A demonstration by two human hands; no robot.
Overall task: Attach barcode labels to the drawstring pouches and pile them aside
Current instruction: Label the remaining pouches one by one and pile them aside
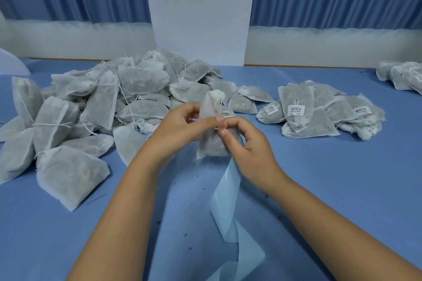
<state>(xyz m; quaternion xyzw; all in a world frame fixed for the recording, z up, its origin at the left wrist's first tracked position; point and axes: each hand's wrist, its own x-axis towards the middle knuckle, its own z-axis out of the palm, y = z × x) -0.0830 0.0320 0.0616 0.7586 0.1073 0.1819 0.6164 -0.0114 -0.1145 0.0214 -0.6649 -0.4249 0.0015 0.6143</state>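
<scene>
Now | pouch (213,145) upright, long axis vertical, tied neck up | left hand (182,126) and right hand (250,146) pinching it

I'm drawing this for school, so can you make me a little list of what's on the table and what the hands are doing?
held: white fabric drawstring pouch, upright, centre
left hand: grips the pouch
right hand: pinches the pouch's front
strip: pale blue glossy strip trailing down from the pouch
left pile: plain white pouches, no labels seen
right pile: white pouches with barcode labels
surface: blue table cover
</scene>
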